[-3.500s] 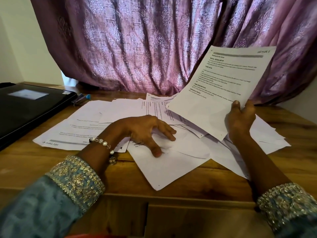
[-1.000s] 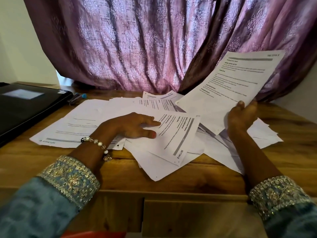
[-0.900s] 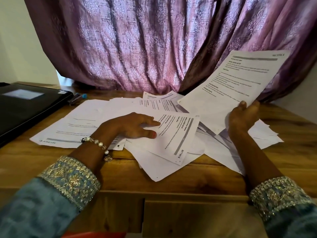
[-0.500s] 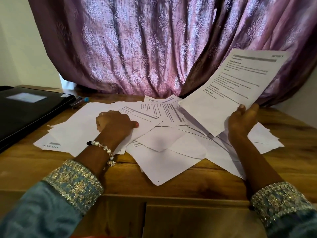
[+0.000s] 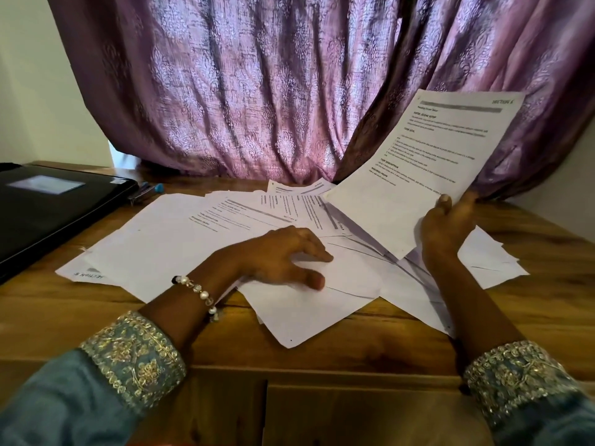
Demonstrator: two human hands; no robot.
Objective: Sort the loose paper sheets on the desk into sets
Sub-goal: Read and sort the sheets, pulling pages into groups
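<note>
Loose white paper sheets (image 5: 180,246) lie scattered and overlapping across the wooden desk (image 5: 531,304), some printed side up, some blank side up. My right hand (image 5: 446,228) grips the lower edge of a printed sheet headed "SECTION" (image 5: 428,162) and holds it tilted up above the pile, thumb on its face. My left hand (image 5: 280,255) hovers low over the blank sheets (image 5: 322,304) at the middle of the pile, fingers spread and slightly bent, holding nothing.
A black folder or laptop (image 5: 48,210) lies at the desk's left end, with blue pens (image 5: 146,191) beside it. A purple patterned curtain (image 5: 273,91) hangs right behind the desk. The desk's front edge runs just below the papers.
My left hand put the printed sheet it held onto the left part of the pile, then came back right to the middle sheets. The right hand's raised sheet has barely moved.
</note>
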